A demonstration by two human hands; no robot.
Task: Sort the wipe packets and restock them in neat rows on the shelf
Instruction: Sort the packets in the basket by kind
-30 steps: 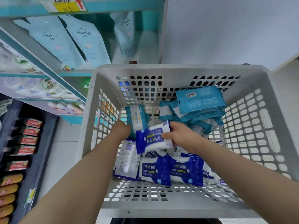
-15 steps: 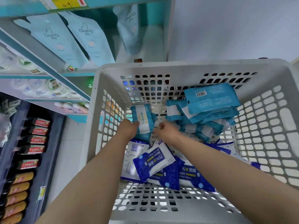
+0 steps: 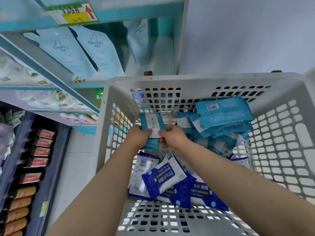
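A grey perforated basket fills the middle of the view. Inside it, my left hand and my right hand both grip a small stack of teal wipe packets, one hand on each side. A pile of several teal packets lies at the basket's back right. Dark blue alcohol wipe packets lie loose at the near side, below my wrists.
The shelf behind the basket holds light blue pouches standing upright. A price label with a red arrow sits on the shelf edge above. Lower shelves at the left hold red and orange packs.
My right hand dropped the dark blue packet onto the near pile and moved forward to the teal stack that my left hand holds. Both hands now grip that stack.
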